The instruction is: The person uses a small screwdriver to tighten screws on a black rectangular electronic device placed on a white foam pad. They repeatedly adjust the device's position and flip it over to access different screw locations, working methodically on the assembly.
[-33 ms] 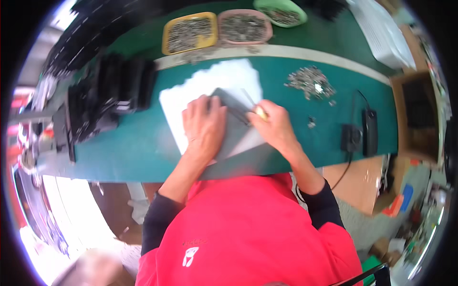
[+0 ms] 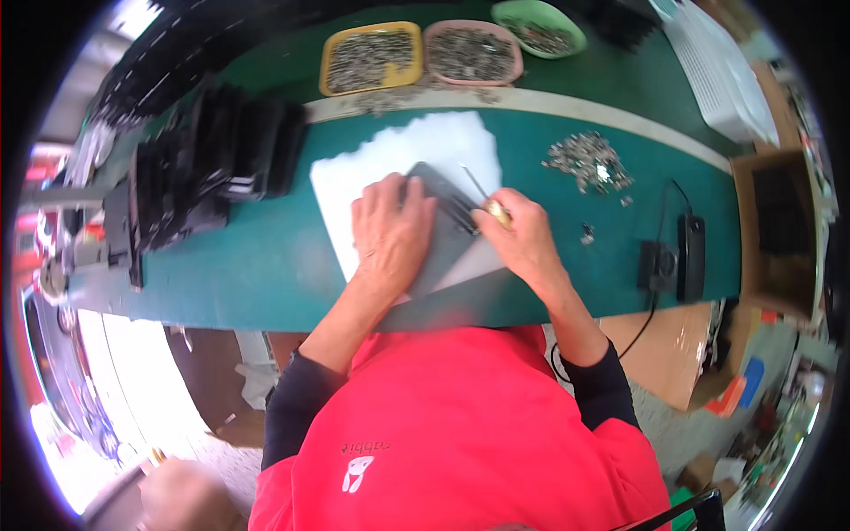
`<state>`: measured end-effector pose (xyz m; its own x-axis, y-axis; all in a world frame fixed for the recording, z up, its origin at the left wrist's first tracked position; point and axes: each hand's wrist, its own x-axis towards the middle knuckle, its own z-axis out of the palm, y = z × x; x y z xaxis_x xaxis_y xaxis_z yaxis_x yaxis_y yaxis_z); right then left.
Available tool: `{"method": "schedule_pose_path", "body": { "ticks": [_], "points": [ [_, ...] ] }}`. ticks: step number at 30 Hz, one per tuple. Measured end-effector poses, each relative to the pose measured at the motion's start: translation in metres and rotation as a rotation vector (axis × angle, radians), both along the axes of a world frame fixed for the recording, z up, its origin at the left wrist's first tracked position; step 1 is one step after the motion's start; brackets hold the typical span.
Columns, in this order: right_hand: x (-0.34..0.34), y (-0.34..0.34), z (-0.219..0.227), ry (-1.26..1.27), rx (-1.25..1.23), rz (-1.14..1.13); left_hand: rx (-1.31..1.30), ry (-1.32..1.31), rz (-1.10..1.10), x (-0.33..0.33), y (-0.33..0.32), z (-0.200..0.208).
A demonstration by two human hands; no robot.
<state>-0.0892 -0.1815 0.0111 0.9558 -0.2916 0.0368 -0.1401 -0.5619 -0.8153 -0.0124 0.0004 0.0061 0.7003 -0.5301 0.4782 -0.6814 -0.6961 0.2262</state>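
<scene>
Head view: between black parts [image 2: 217, 146] and hardware [image 2: 589, 162], left hand [image 2: 391, 226] presses grey panel [image 2: 445, 248], right hand [image 2: 526, 232] grips tool [image 2: 500, 214].

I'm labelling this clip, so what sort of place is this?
Likely a workshop of some kind: a green workbench, a yellow tray of small metal pieces, and a slim tool in the right hand.

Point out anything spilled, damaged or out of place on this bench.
Small metal parts lie heaped loose on the green tabletop, outside the trays; the white sheet has a ragged far edge, perhaps torn.
</scene>
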Motion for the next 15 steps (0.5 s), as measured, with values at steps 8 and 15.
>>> {"method": "schedule_pose_path", "body": {
  "ticks": [8,15],
  "points": [
    [0.01,0.021,0.037,-0.073,-0.32,0.226,-0.37,0.376,-0.001,0.009,0.015,-0.006],
    [0.023,0.035,0.036,0.09,-0.649,0.304,-0.325,0.42,-0.003,0.012,0.011,-0.005]
  ]
}}
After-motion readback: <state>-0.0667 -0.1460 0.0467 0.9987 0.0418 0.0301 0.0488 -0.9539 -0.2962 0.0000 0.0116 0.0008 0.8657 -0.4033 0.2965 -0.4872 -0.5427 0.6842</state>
